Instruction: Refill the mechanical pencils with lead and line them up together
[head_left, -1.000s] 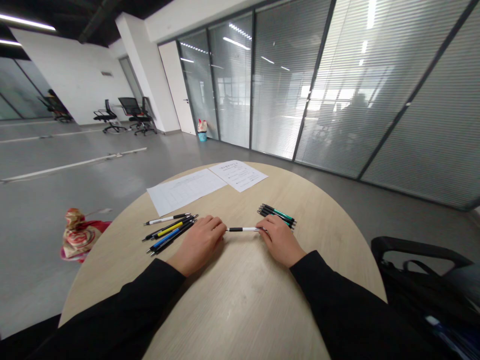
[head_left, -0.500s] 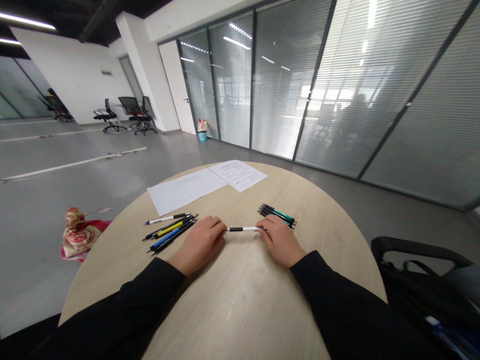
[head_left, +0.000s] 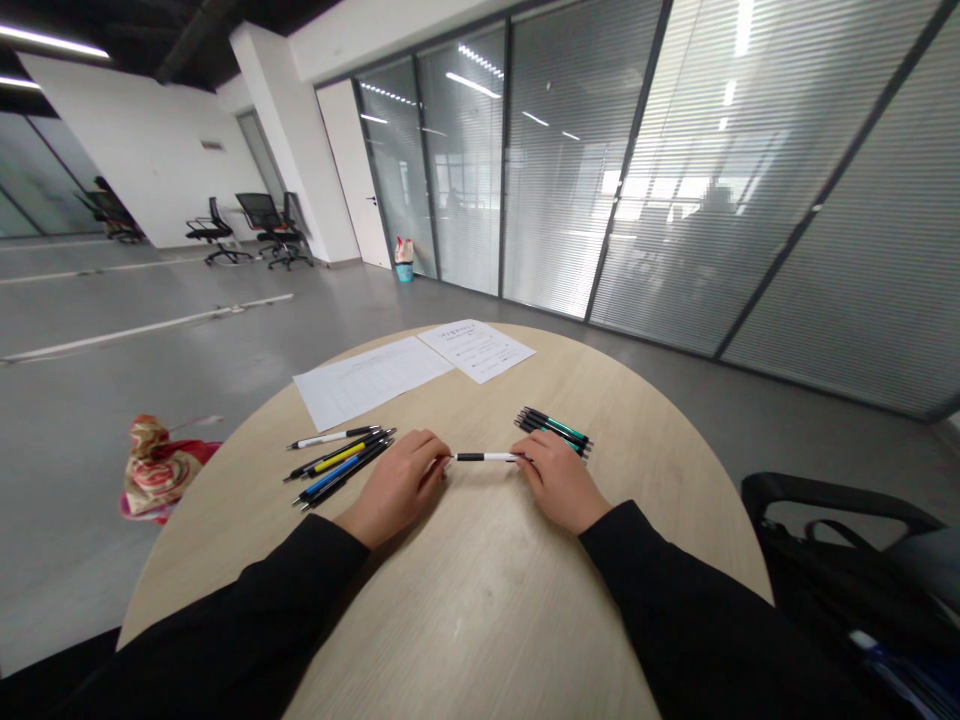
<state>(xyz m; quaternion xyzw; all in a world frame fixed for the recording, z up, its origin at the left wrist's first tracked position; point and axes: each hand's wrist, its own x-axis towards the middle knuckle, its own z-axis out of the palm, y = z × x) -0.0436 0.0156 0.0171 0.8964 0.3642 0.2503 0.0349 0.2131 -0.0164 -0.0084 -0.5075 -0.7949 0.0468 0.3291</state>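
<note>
A white pen with a black grip (head_left: 480, 457) lies level between my two hands, just above or on the tabletop. My left hand (head_left: 401, 478) is closed, its thumb and fingertips pinching the pen's tip end. At the other end, the fingers of my right hand (head_left: 559, 478) are closed around the pen and hide part of it. Beside my left hand lies a loose group of pens, with a white pen (head_left: 330, 439), a yellow one (head_left: 341, 458) and a blue one (head_left: 330, 478) among black ones. Just beyond my right hand, several black-and-green pens (head_left: 555, 427) lie side by side.
Two printed sheets, a wide one (head_left: 367, 380) and a smaller one (head_left: 480, 350), lie at the far side of the round wooden table (head_left: 480, 620). A black chair with a bag (head_left: 840, 560) stands at the right. A patterned bundle (head_left: 161, 470) is at the left.
Both hands keep their places on the pen. The pen and my left fingertips have shifted only very slightly to the left.
</note>
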